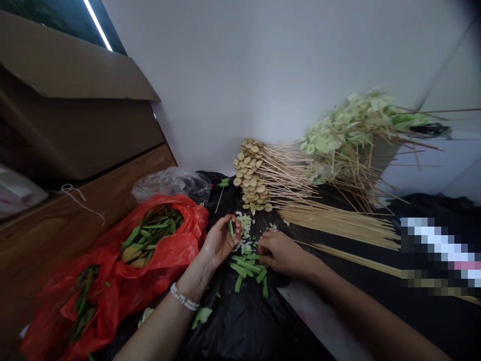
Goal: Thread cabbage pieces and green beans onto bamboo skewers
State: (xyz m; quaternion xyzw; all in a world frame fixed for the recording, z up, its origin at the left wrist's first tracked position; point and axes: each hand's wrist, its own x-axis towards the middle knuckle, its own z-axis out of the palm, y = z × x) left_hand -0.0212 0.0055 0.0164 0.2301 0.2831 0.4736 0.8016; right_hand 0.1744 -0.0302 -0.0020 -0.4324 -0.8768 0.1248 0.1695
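Nearest to us, on the black sheet [233,321], our left hand [221,241], a beaded bracelet [183,297] on its wrist, has its fingers closed on a green strip [231,228], pinching it almost upright. Our right hand [283,254] lies just beside, fingers curled inward over a heap of cut green strips [246,266]; whether they grip anything, we cannot tell. Pale chopped bits [244,233] lie between the hands. To the left, a red bag [191,220] holds more green pieces [150,230]. Toward the sheet's far edge we see skewers threaded with round slices [250,173], then bare skewers [338,223], and beyond them skewers of pale leaves [349,135].
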